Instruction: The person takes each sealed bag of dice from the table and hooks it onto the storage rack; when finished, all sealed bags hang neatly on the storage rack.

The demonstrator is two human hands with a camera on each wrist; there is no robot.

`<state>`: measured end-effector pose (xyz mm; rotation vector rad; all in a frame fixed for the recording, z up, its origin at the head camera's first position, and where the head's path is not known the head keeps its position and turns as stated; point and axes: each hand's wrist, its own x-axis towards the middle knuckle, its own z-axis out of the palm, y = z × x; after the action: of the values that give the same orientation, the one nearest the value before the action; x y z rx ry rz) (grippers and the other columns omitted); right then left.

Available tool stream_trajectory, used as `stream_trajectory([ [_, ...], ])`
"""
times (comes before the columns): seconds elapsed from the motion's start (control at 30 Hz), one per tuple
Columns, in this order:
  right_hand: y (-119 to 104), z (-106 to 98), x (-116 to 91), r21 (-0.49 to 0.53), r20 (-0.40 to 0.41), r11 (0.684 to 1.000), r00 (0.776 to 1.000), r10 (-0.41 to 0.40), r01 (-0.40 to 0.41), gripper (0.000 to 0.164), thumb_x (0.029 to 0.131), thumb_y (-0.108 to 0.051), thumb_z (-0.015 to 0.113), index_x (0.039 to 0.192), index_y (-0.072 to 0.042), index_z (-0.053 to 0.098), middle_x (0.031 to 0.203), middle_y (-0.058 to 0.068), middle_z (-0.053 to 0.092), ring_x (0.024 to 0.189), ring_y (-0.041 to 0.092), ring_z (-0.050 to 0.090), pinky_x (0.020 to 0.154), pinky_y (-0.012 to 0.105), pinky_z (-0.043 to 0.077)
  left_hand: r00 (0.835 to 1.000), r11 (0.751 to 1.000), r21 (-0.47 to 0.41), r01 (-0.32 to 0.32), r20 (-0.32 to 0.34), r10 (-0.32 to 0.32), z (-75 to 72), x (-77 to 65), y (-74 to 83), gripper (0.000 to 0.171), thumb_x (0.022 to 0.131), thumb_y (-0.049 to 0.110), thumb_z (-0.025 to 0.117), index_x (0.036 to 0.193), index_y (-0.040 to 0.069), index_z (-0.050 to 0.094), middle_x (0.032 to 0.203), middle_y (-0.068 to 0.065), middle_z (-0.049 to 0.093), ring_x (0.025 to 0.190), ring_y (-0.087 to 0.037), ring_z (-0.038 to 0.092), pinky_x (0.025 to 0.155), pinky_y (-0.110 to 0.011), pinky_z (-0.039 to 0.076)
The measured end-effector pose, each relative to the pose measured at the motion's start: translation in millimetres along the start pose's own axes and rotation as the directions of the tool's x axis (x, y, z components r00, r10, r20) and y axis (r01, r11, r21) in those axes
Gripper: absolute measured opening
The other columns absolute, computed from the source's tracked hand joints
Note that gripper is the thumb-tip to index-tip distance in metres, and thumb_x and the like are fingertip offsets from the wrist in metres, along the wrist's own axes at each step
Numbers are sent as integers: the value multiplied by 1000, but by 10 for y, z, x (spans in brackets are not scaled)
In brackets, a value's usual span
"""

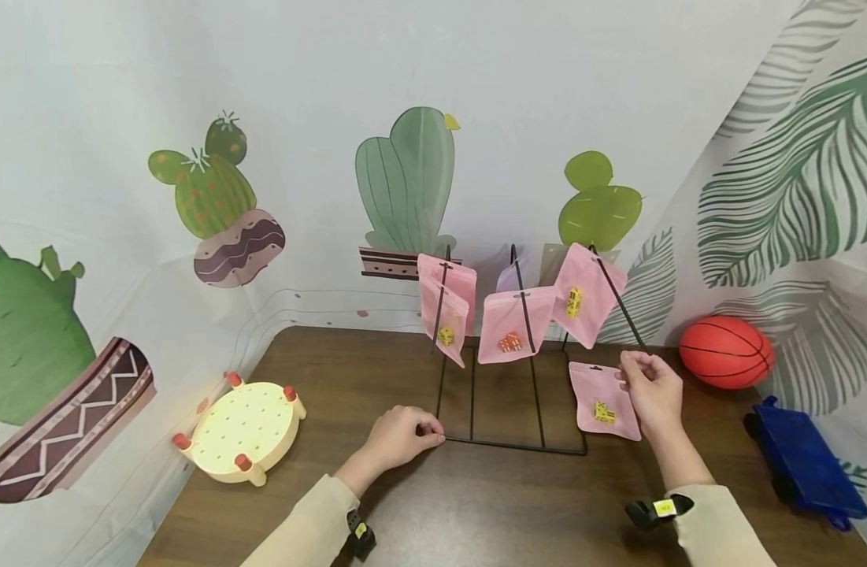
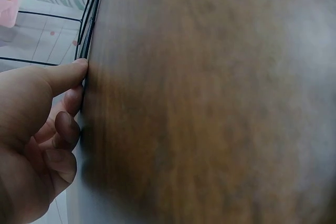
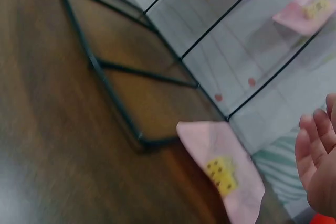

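Note:
A black wire display rack [image 1: 504, 446] stands on the wooden table. My left hand [image 1: 402, 435] pinches its front left corner with thumb and index finger; in the left wrist view the thumb [image 2: 68, 74] lies against the wire. My right hand [image 1: 653, 391] is beside the tip of the right prong, fingers bent. A pink zip bag [image 1: 590, 394] with yellow dice is just left of it, overlapping the rack's right side. In the right wrist view a gap separates this bag [image 3: 244, 182] from the visible fingers [image 3: 304, 153]; whether they touch the prong is hidden.
Pink bags with dice hang on the left [image 1: 447, 307], middle [image 1: 504, 323] and right [image 1: 589, 295] prongs. A red basketball [image 1: 726, 352] and a blue toy cart [image 1: 805, 457] are at the right. An upturned yellow toy stool [image 1: 245, 429] lies left.

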<state>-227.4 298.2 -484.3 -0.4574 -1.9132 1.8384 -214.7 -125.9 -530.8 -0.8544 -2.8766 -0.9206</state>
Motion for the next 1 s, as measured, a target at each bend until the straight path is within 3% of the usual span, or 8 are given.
stream_trajectory([
  [0.1,84,-86,-19,-152,-15,988,1000,-12,9,23,101,-20,70,110,1,69,79,-9,69,69,4,67,61,17,53,1000,1000,1,-1,-1,1,2,0,2,4,91,30,83,88,31,79,75,24,61,67,2,55,59,-26,44],
  [0.17,131,-141,-42,-267,-19,963,999,-26,21,28,101,-25,69,112,1,70,80,-9,68,71,1,63,63,16,51,1000,1000,0,-2,-1,2,0,2,2,4,91,30,83,88,31,79,75,24,62,67,2,55,60,-26,44],
  [0.3,248,-234,-86,-465,-10,885,999,-41,31,36,100,-34,68,113,-1,72,89,0,69,79,3,56,68,18,44,1000,1000,-3,-4,-3,4,-1,5,0,4,91,30,83,88,30,79,75,23,62,66,2,55,60,-26,44],
  [0.37,298,-266,-107,-529,7,848,1000,-23,23,39,100,-38,68,114,-2,71,98,8,70,85,10,57,72,24,43,1000,1000,-3,-4,-4,4,1,5,-2,4,91,31,83,88,30,79,75,23,62,66,2,55,59,-26,44],
  [0.47,348,-300,-137,-591,65,806,998,9,31,48,99,-42,68,122,1,67,114,22,67,99,27,60,82,37,44,1000,1000,-3,-4,-4,4,4,5,-7,4,91,31,83,88,30,79,75,23,62,66,2,55,59,-26,44],
  [0.63,357,-322,-171,-663,172,746,983,66,66,70,97,-49,69,135,8,54,130,34,52,118,48,50,95,61,40,1000,1000,-1,0,-3,0,3,5,-12,4,91,31,83,88,31,79,76,23,62,67,2,55,59,-26,44],
  [0.83,350,-295,-198,-720,217,685,974,70,111,76,93,-45,75,138,11,49,131,38,46,116,52,46,94,65,40,1000,1000,-2,2,2,-2,3,5,-14,4,91,31,82,88,31,79,76,23,62,67,2,55,60,-26,44],
  [1.0,343,-292,-209,-724,233,682,968,97,106,85,87,-47,80,140,10,45,134,40,41,118,55,44,95,68,40,1000,1000,-1,0,2,0,4,2,-11,4,91,30,82,88,31,79,76,23,62,67,2,55,60,-26,44],
])
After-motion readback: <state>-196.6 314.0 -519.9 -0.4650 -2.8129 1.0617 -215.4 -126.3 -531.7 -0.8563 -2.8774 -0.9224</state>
